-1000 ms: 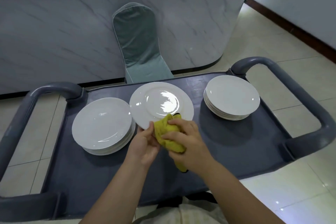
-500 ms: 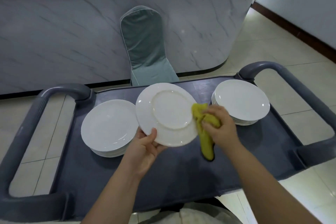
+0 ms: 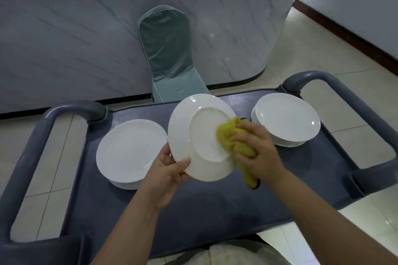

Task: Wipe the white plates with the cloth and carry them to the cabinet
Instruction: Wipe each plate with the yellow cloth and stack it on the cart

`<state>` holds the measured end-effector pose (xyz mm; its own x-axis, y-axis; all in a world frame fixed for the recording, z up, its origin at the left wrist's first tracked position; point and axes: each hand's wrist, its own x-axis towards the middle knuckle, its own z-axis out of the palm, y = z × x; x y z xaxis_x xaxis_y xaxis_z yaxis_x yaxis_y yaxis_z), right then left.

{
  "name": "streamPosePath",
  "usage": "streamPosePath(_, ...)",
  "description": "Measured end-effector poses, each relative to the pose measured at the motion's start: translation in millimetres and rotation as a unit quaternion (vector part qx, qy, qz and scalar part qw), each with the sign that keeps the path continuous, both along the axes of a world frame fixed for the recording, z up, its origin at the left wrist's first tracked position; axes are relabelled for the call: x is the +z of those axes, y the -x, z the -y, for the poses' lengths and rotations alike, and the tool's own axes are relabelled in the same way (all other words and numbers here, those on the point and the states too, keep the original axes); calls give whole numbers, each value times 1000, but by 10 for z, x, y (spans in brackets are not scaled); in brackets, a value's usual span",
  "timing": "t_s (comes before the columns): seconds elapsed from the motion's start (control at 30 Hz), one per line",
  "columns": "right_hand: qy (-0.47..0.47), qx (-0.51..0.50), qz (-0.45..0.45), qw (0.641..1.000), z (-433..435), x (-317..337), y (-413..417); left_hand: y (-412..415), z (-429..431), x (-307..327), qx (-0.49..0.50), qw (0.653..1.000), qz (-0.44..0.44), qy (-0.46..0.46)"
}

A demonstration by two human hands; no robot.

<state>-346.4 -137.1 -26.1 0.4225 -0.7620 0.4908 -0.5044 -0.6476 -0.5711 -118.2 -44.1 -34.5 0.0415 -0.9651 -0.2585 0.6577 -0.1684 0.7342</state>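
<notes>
My left hand (image 3: 167, 175) grips a white plate (image 3: 193, 133) by its lower left rim and holds it tilted above the grey cart (image 3: 193, 211), its underside facing me. A bunched yellow cloth (image 3: 231, 137) is pressed against the right part of that underside by my right hand (image 3: 257, 148), whose fingers curl round the cloth. The cloth's tail hangs down below the hand. One stack of white plates (image 3: 129, 153) sits on the cart at the left, another stack (image 3: 287, 121) at the right.
The cart has thick grey loop handles at the left (image 3: 28, 157) and right (image 3: 366, 118) ends. Beyond it a teal covered chair (image 3: 170, 56) leans against a marble-patterned counter (image 3: 75, 45). Pale floor tiles (image 3: 323, 49) stretch to the right.
The plate has been turned over from face up to underside up and tilted steeper. My right hand moved the cloth from the plate's right rim onto its underside.
</notes>
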Motion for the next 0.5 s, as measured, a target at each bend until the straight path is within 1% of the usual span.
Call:
streamPosePath(0.07, -45, -87, 26, 995, 197, 101, -18, 72, 14, -13, -21, 1000, 16, -9)
streamPosePath(0.1, -37, -100, 40, 993, 248, 177, -132, 110, 44, -7, -25, 999, 21, -12)
streamPosePath(0.17, -1, -58, 49, 997, 219, 288, -463, 145, 144, 36, -16, 1000, 16, -3)
streamPosePath(0.23, 24, 28, 42, 998, 51, 303, -687, 98, 247, 92, -2, 1000, -2, 22)
streamPosePath(0.3, 47, 92, 11, 995, -61, 243, -622, -18, 319, 140, 19, 999, -19, 37)
streamPosePath(0.33, 51, 96, -8, 994, -37, 231, -493, -83, 339, 146, 25, 999, -22, 37)
streamPosePath(0.37, 53, 73, -25, 996, 30, 230, -338, -136, 347, 146, 23, 999, -19, 39)
streamPosePath(0.43, 31, -20, -32, 999, 225, 262, -78, -180, 343, 148, -14, 998, 5, 63)
streamPosePath(0.5, 10, -94, -1, 996, 382, 352, -40, -116, 349, 163, -58, 995, 29, 79)
